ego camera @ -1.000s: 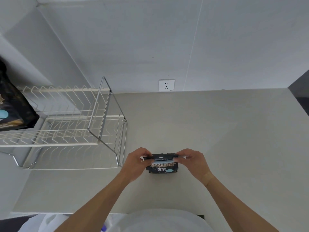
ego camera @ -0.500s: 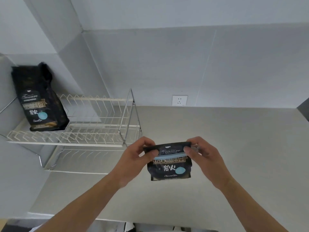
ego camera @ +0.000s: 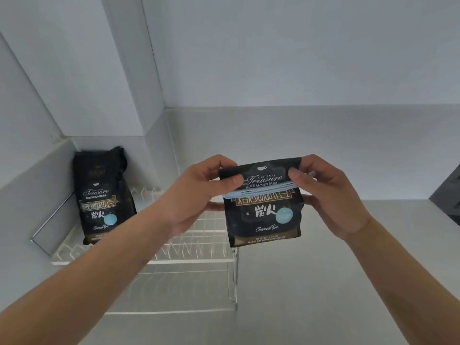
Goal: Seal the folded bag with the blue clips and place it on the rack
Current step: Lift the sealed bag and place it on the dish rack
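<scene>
I hold a small black coffee bag [ego camera: 263, 215] upright in the air at chest height, its top folded over. A long pale blue clip [ego camera: 261, 192] runs across the fold. My left hand [ego camera: 196, 192] pinches the bag's top left corner, thumb on the front. At the top right corner my right hand [ego camera: 331, 195] grips the bag and the clip's end. The white wire rack [ego camera: 189, 260] stands below and left of the bag, its right end directly under it.
A second, taller black coffee bag [ego camera: 102, 197] stands on the rack's upper tier at the far left, against the wall corner. The grey countertop [ego camera: 348, 282] stretches to the right of the rack. A dark object [ego camera: 448, 195] sits at the right edge.
Both hands have lifted the clipped bag off the counter and carried it up and toward the rack. My view has swung left and up.
</scene>
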Demonstrator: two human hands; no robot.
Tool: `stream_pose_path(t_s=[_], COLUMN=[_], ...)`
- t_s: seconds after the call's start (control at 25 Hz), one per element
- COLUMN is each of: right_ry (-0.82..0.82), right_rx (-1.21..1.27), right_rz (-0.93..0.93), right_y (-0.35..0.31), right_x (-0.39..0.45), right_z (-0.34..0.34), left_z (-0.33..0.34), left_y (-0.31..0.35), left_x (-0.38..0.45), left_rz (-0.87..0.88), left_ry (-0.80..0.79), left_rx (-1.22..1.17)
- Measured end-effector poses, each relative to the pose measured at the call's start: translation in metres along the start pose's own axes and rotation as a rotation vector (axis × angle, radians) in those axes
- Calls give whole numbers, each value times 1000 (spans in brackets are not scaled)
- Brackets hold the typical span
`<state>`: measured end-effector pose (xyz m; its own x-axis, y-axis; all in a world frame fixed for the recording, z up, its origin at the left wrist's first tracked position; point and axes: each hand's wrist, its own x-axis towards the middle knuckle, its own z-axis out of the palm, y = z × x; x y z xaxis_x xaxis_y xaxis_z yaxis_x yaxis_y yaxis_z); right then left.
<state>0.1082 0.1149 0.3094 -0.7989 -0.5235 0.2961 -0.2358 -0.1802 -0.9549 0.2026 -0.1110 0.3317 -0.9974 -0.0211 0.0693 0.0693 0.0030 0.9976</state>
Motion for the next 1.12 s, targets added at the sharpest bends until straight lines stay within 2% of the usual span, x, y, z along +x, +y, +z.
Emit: stream_pose_path(t_s=[0.28, 0.6, 0.88, 1.12], right_ry=[12, 65, 107, 99], right_rx=[19, -57, -130, -143], right_rz=[4, 72, 222, 346], right_y=[13, 62, 109, 132], right_x=[50, 78, 74, 66], right_z=[88, 165, 198, 204], left_z=[-97, -170, -197, -199], left_y=[3, -43, -87, -107], left_x=[0, -14, -21, -24], left_rz=[79, 96, -50, -189], left_ry=[88, 257, 356, 359], left_rx=[-5, 11, 78, 120])
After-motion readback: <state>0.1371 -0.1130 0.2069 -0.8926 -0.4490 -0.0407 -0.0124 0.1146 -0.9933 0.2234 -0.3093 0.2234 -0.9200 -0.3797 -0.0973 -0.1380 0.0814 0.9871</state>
